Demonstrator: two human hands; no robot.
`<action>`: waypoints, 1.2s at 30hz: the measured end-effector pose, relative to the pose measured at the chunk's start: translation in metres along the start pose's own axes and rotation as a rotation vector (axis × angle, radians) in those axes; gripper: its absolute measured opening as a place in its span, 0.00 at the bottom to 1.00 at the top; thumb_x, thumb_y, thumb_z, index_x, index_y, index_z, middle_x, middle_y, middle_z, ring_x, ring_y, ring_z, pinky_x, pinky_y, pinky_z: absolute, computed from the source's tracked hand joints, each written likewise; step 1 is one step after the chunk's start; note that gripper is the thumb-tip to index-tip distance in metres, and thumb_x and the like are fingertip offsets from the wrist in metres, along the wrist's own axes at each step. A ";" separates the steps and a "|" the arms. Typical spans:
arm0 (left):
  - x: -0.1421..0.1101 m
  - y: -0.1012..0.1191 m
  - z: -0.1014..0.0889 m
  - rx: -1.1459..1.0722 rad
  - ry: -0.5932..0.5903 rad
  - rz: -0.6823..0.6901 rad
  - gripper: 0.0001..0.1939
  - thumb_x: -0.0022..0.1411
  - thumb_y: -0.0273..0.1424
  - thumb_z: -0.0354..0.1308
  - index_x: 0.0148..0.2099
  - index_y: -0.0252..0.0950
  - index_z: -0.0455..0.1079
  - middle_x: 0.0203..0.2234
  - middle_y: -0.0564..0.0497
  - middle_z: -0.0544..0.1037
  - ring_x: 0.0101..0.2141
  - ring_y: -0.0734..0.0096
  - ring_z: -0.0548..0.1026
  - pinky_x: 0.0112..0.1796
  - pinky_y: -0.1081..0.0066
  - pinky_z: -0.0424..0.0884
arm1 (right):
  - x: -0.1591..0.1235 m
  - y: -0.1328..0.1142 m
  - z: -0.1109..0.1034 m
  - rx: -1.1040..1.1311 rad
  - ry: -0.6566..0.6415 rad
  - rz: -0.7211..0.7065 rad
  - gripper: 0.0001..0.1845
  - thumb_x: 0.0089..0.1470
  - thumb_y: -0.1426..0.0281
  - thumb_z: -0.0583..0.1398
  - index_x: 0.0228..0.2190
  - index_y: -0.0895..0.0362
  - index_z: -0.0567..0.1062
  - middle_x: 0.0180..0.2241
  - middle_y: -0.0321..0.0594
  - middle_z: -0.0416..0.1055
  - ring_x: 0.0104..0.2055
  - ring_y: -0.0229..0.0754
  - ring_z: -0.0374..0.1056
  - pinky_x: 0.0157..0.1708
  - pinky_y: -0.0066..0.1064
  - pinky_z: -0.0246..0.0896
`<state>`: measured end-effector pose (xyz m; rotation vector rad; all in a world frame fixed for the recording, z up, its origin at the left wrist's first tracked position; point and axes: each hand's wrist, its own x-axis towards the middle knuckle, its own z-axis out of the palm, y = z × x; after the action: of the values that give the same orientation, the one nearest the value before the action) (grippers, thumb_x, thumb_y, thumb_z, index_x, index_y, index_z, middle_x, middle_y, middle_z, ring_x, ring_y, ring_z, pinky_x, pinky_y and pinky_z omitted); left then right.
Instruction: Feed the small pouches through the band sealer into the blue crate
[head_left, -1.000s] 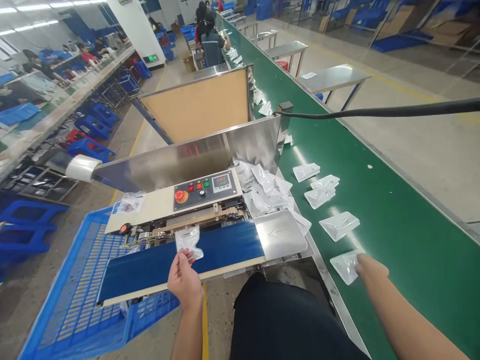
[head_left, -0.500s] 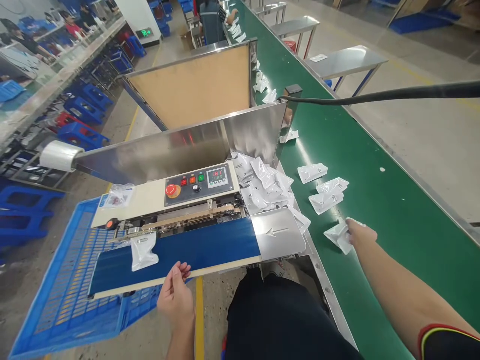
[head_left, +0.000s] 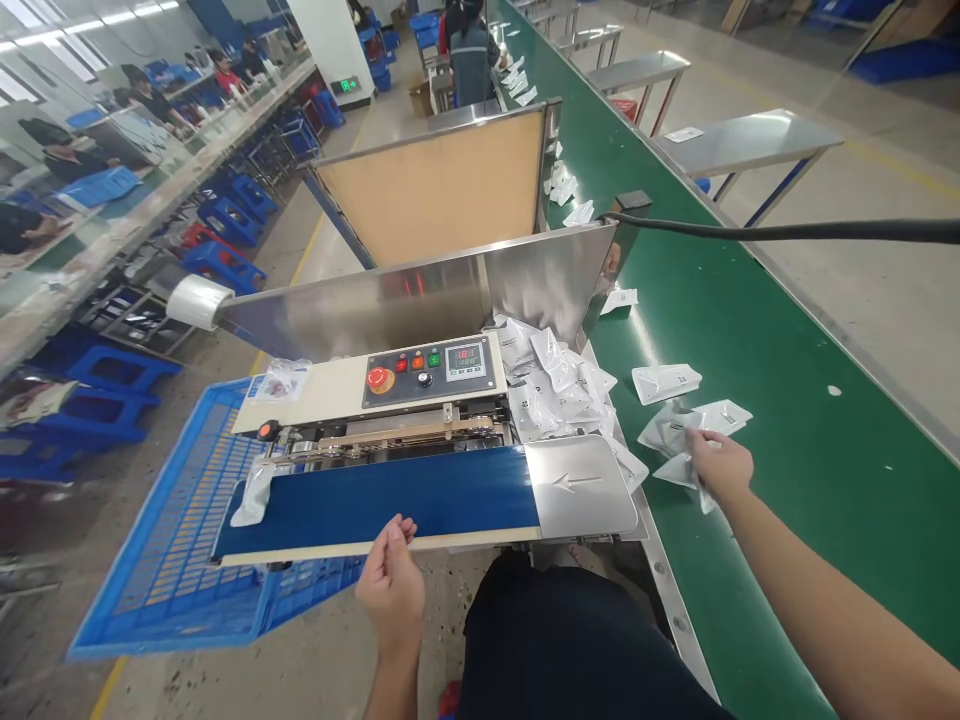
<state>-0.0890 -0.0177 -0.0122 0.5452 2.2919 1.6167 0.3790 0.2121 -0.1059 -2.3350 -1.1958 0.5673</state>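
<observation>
My right hand (head_left: 721, 465) is closed on a white pouch (head_left: 665, 428) over the green conveyor belt (head_left: 780, 400). More white pouches touch or overlap beside its fingers, so I cannot tell how many are gripped. My left hand (head_left: 394, 575) hovers at the front edge of the sealing machine's blue belt (head_left: 390, 500), its fingers curled together with nothing visible in them. At the far left end of that belt, a single pouch (head_left: 255, 492) sits tilted against the sealing mechanism. A heap of white pouches (head_left: 559, 385) lies between the machine and the conveyor.
The machine's control panel (head_left: 427, 370) has a red knob and a lit display. A blue basket (head_left: 172, 540) is below the belt's left end. A steel partition (head_left: 420, 280) stands behind the machine, and a black cable (head_left: 795, 232) crosses above the conveyor. Other people sit farther off.
The pouch on the blue belt has travelled left to its end. My right hand has moved from a nearer pouch to the cluster farther up the conveyor. The view has shifted slightly left.
</observation>
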 end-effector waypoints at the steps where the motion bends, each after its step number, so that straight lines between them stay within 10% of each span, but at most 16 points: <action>1: -0.004 0.003 0.007 0.001 -0.048 0.031 0.25 0.65 0.51 0.67 0.47 0.33 0.85 0.39 0.40 0.87 0.38 0.54 0.86 0.44 0.55 0.85 | -0.008 -0.004 -0.006 0.001 -0.005 -0.022 0.17 0.59 0.59 0.63 0.36 0.58 0.86 0.30 0.55 0.81 0.37 0.61 0.78 0.42 0.48 0.71; 7: -0.033 0.041 0.082 -0.075 -0.540 0.248 0.17 0.68 0.45 0.68 0.49 0.39 0.87 0.45 0.38 0.87 0.45 0.51 0.86 0.50 0.57 0.82 | -0.076 -0.059 -0.062 0.147 -0.138 -0.514 0.13 0.61 0.57 0.62 0.37 0.48 0.85 0.47 0.48 0.83 0.52 0.57 0.76 0.53 0.43 0.69; 13: -0.066 0.069 0.148 -0.207 -0.916 0.331 0.20 0.75 0.44 0.59 0.55 0.38 0.86 0.51 0.38 0.86 0.54 0.47 0.83 0.60 0.52 0.76 | -0.144 -0.124 -0.069 0.323 -0.527 -0.544 0.18 0.57 0.50 0.65 0.34 0.50 0.86 0.36 0.44 0.83 0.40 0.53 0.77 0.44 0.38 0.72; 24: -0.064 0.056 0.142 -0.258 -0.950 0.268 0.24 0.77 0.44 0.53 0.43 0.35 0.86 0.36 0.42 0.85 0.38 0.57 0.80 0.42 0.67 0.74 | -0.155 -0.149 -0.050 0.346 -0.641 -0.347 0.24 0.54 0.47 0.68 0.31 0.55 0.85 0.32 0.42 0.82 0.34 0.47 0.72 0.37 0.32 0.67; 29: -0.050 0.043 0.153 -0.175 -0.780 -0.069 0.30 0.67 0.51 0.63 0.19 0.38 0.65 0.16 0.56 0.59 0.22 0.73 0.56 0.26 0.71 0.53 | -0.146 -0.149 -0.037 0.258 -0.783 -0.324 0.22 0.49 0.48 0.70 0.22 0.55 0.79 0.25 0.37 0.75 0.29 0.42 0.65 0.32 0.30 0.61; 36: -0.010 0.016 0.162 -0.163 -0.670 -0.257 0.34 0.57 0.55 0.70 0.18 0.40 0.57 0.15 0.60 0.52 0.20 0.77 0.49 0.24 0.72 0.47 | -0.141 -0.170 0.017 0.178 -0.816 -0.205 0.21 0.48 0.53 0.70 0.18 0.55 0.75 0.18 0.33 0.65 0.25 0.38 0.58 0.28 0.29 0.52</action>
<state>-0.0070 0.1173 -0.0508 0.6066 1.6450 1.2367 0.1839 0.1872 -0.0026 -1.8215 -1.6013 1.5626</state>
